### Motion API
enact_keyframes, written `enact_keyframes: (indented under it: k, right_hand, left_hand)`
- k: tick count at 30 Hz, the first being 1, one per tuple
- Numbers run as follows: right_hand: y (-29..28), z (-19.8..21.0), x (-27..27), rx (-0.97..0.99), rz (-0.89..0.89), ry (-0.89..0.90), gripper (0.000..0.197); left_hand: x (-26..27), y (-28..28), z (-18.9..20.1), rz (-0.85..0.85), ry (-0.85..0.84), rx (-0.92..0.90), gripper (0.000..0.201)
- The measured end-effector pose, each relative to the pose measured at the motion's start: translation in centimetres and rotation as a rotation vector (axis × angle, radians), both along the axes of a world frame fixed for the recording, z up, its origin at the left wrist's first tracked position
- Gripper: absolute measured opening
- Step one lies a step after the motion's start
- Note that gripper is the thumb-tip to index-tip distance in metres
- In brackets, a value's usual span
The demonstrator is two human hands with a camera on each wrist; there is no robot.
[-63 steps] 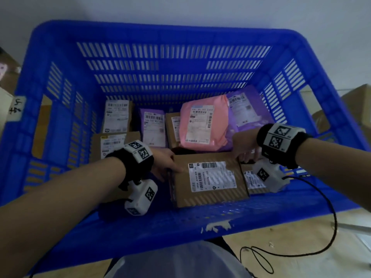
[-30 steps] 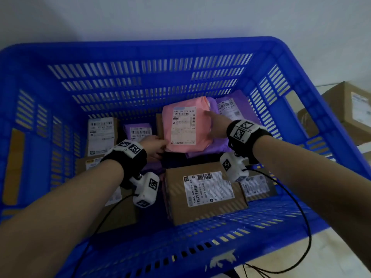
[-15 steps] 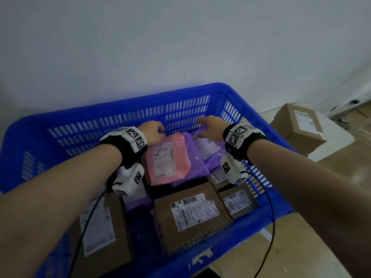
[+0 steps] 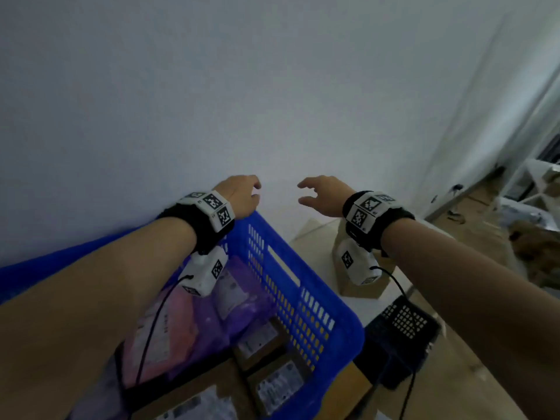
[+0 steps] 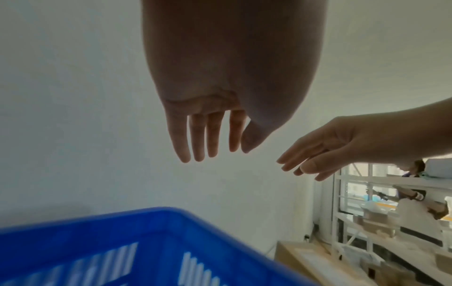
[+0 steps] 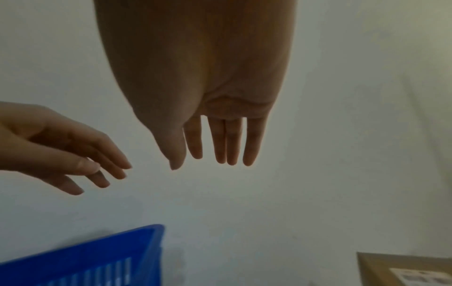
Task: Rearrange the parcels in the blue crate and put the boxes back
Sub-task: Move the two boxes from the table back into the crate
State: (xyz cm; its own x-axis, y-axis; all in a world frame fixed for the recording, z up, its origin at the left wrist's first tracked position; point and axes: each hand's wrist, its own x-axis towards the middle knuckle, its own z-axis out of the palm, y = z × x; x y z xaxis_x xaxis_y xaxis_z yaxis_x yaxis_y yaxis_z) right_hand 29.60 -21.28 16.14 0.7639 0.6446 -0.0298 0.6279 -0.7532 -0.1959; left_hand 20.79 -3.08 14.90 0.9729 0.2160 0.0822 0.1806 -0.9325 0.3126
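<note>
The blue crate (image 4: 306, 301) sits at lower left, holding a pink parcel (image 4: 157, 331), purple bags (image 4: 239, 298) and brown boxes (image 4: 275, 383). My left hand (image 4: 242, 192) hovers above the crate's far right corner, fingers relaxed and holding nothing. My right hand (image 4: 321, 194) is raised beyond the crate's right side, over a brown cardboard box (image 4: 360, 283) on the floor, fingers spread and bare. Both wrist views show straight, loose fingers (image 5: 212, 135) (image 6: 227, 143) against the white wall, with the crate rim (image 5: 156, 222) (image 6: 146, 240) below.
A white wall stands close ahead. A black perforated bin (image 4: 400, 331) sits on the wooden floor right of the crate. Shelving with boxes (image 5: 381, 228) and clutter fills the far right. The labelled cardboard box corner (image 6: 406, 271) lies at lower right.
Both hands have let go of the pink and purple parcels and lifted out of the crate, swinging right toward the box on the floor. The head view turned up and right.
</note>
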Motion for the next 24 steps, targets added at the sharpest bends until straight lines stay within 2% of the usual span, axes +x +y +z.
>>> enact_keyframes:
  k: [6, 13, 21, 24]
  right_hand:
    - [-8.6, -1.5, 6.6, -0.012, -0.080, 0.030, 0.046]
    - [-17.1, -6.8, 13.2, 0.011, -0.213, 0.163, 0.047]
    - [-22.0, -15.4, 18.0, 0.160, -0.416, 0.435, 0.058]
    - [-22.3, -18.4, 18.8, 0.271, -0.514, 0.556, 0.066]
  left_hand:
    - [9.0, -9.4, -0.9, -0.055, 0.047, -0.015, 0.040]
    - [16.9, -18.1, -5.8, -0.094, 0.236, -0.053, 0.042]
    - [22.3, -22.6, -12.4, -0.070, 0.444, -0.139, 0.047]
    - [24.2, -22.0, -16.2, 0.078, 0.448, -0.236, 0.059]
